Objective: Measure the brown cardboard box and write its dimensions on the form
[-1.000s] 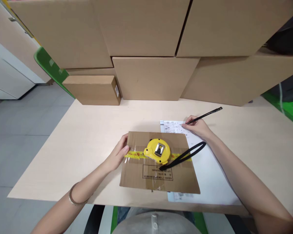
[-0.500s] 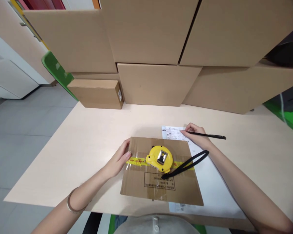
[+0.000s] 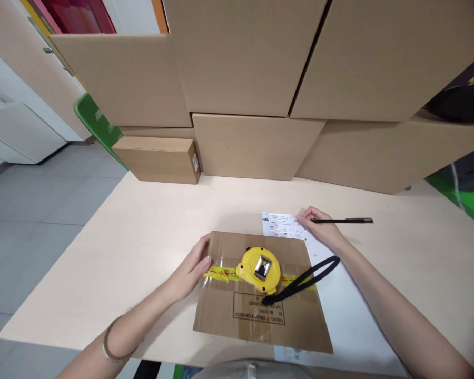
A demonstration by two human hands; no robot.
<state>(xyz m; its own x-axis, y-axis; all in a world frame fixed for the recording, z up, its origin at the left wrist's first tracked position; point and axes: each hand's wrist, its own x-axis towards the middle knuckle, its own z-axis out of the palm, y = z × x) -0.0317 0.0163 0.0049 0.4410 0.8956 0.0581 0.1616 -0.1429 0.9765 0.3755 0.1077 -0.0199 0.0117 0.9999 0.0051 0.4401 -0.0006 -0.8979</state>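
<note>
A flat cardboard box [image 3: 237,310] sealed with clear and yellow tape lies on the pale table [image 3: 142,237]. A yellow tape measure [image 3: 259,269] with a black wrist strap [image 3: 304,279] rests on top of it. My left hand [image 3: 191,268] lies on the box's left edge, fingers stretched along it. My right hand [image 3: 319,226] is closed on a black pen [image 3: 345,220], which lies nearly flat, pointing right, over a printed white sheet [image 3: 280,225] that sticks out from under the box.
Large cardboard boxes [image 3: 245,63] are stacked along the back of the table, with a small brown box [image 3: 158,159] at their left foot. A green chair back [image 3: 97,126] shows at the left. A black object [image 3: 458,102] sits on a box at the far right.
The pen in my right hand has dropped from slanting upward to lying almost level. The view has tilted up a little. My left hand has stayed on the box edge.
</note>
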